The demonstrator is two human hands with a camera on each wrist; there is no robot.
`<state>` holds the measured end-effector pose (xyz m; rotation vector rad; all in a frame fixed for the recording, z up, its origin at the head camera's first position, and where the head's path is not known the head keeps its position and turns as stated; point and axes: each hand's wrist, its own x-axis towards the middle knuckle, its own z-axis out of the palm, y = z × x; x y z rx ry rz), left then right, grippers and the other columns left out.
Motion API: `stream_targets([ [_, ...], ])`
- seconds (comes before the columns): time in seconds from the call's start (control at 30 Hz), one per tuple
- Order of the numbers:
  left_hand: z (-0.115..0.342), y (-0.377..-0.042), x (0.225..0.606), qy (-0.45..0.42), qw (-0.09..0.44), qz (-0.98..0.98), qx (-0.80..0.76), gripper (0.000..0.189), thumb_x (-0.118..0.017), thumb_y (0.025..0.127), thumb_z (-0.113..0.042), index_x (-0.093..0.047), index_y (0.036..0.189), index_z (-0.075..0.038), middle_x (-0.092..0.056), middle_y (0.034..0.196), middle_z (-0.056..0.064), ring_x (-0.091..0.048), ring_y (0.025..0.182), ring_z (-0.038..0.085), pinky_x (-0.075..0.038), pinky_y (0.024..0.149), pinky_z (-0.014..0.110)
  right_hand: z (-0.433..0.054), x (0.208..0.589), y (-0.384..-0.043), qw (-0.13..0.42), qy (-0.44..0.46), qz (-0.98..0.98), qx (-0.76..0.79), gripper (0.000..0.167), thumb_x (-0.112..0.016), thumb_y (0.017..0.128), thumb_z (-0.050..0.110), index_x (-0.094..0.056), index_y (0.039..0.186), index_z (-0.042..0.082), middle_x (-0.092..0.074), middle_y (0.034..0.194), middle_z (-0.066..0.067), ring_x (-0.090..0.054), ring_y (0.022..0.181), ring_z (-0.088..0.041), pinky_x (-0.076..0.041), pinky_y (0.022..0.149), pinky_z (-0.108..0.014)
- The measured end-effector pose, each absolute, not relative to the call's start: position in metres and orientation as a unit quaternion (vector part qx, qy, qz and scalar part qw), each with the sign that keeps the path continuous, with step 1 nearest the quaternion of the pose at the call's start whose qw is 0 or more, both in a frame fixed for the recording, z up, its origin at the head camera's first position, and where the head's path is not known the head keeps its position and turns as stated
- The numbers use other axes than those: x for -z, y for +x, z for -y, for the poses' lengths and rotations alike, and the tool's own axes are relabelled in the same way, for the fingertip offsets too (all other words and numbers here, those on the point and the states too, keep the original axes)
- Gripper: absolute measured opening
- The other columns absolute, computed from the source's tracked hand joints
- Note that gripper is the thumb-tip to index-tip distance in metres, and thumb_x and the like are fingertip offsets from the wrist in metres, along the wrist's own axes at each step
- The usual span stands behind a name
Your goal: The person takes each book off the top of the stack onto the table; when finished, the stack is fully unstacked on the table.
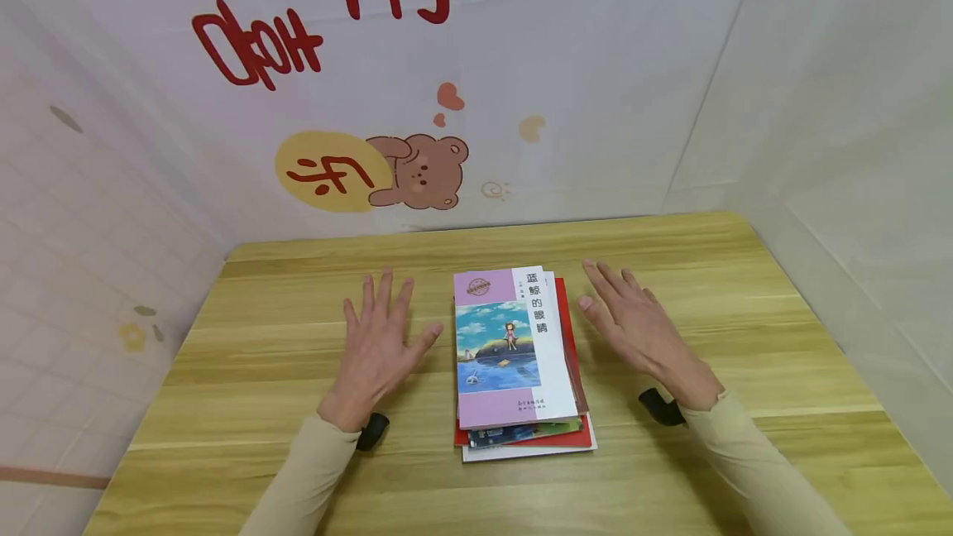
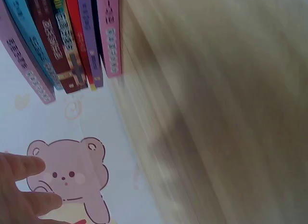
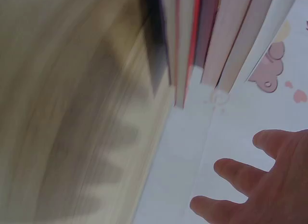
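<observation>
A stack of several books (image 1: 497,346) lies on the wooden table, topped by a pink and white book with a picture of a girl by blue water. Left of the stack, my left hand (image 1: 378,346) spreads its fingers, apart from the books. On the other side my right hand (image 1: 640,325) is held with straight fingers, also touching nothing. The left wrist view shows the coloured spines (image 2: 60,38) of the stack; the right wrist view shows the pale page edges (image 3: 231,41). In both wrist views only part of each hand is visible.
The wooden table (image 1: 298,288) reaches around the stack on all sides. Behind it hangs a white backdrop (image 1: 610,89) with red characters, hearts and a printed bear (image 1: 428,174). Dark straps (image 1: 661,408) sit at both wrists.
</observation>
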<state>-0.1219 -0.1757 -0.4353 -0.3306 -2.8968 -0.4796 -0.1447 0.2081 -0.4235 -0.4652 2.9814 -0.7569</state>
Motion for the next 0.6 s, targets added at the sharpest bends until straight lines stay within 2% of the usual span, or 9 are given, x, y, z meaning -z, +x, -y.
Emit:
stream_targets([
  [0.23,0.165,-0.113,0.434,-0.122,0.102,0.966,0.205,0.083,-0.055,0.099,-0.059,-0.038,0.16,-0.005,-0.02,0.169,0.024,-0.013,0.154,0.05,-0.011,0.114,0.079,-0.198,0.421,-0.135,0.018,-0.176,-0.942,0.286,0.067,-0.033,0.111,0.051,-0.021,0.167,0.017,-0.025,0.17,-0.014,-0.022,0.152,-0.051,-0.02,0.119,-0.068],
  [0.37,0.159,-0.107,0.436,-0.124,0.078,0.958,0.246,0.08,-0.055,0.1,-0.056,-0.037,0.16,-0.006,-0.021,0.169,0.021,-0.014,0.154,0.048,-0.012,0.116,0.077,-0.193,0.421,-0.13,0.023,-0.185,-0.933,0.306,0.067,-0.035,0.111,0.049,-0.021,0.167,0.014,-0.028,0.168,-0.015,-0.028,0.152,-0.045,-0.025,0.119,-0.065],
  [0.6,0.15,-0.097,0.44,-0.111,0.04,0.94,0.319,0.077,-0.049,0.102,-0.056,-0.035,0.162,-0.009,-0.017,0.171,0.017,-0.014,0.156,0.044,-0.015,0.119,0.07,-0.18,0.424,-0.122,0.035,-0.2,-0.92,0.334,0.068,-0.04,0.11,0.049,-0.02,0.167,0.02,-0.039,0.162,-0.017,-0.04,0.146,-0.04,-0.037,0.111,-0.066],
])
